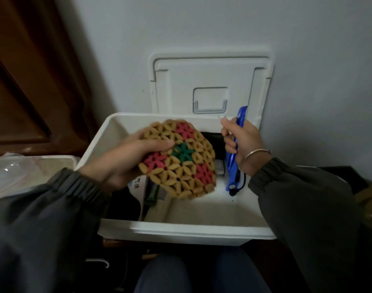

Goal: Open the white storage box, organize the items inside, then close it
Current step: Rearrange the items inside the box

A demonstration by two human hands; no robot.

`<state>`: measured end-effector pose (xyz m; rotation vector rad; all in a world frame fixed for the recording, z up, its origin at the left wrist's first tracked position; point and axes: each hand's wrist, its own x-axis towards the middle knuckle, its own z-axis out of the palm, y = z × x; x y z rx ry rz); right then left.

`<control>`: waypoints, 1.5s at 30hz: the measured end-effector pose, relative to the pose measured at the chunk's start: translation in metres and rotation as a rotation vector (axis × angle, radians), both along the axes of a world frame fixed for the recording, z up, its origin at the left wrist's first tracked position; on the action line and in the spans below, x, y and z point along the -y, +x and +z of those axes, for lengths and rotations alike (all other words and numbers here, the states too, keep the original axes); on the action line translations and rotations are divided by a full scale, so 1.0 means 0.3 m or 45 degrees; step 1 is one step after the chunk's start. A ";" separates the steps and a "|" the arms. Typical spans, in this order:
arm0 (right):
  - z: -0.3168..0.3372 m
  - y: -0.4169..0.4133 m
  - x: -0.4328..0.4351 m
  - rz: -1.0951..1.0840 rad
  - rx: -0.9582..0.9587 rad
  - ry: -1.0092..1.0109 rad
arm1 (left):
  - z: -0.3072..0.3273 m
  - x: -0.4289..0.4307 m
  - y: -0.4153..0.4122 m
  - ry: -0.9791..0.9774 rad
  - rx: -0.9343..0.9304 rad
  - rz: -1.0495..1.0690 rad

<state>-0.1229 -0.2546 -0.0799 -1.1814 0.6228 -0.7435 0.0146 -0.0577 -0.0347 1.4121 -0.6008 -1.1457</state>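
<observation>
Most of what lies in the box [180,231] is hidden under the mat [187,166]. Below the left fingers only the edge of a white packet [136,185] with printed characters and some dark, blurred shapes show. Between the two hands, behind the mat, something black [214,140] peeks out.

The left hand [125,157] grips the round beaded mat, with the thumb flat on top and the fingers curled beneath, out of sight. The mat is tan with pink flowers and a green centre.

The right hand [242,142] has its fingers wrapped round a blue gadget [233,172], which sticks out above and below the fist. What the gadget is cannot be told.

The white box stands open under both hands. Its lid [210,81] is upright against the wall beyond the fingertips.
</observation>
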 end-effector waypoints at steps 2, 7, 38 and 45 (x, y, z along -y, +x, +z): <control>0.005 -0.008 0.006 -0.104 0.012 -0.048 | -0.031 0.070 -0.024 0.155 -0.059 -0.178; 0.022 -0.012 -0.007 -0.226 -0.063 -0.151 | -0.139 0.184 -0.052 0.443 0.051 -0.519; 0.016 -0.011 -0.009 -0.293 -0.288 -0.151 | -0.300 0.316 -0.184 0.966 0.989 -0.748; 0.013 -0.008 -0.007 -0.281 -0.295 -0.164 | -0.322 0.306 -0.158 0.900 0.572 -0.696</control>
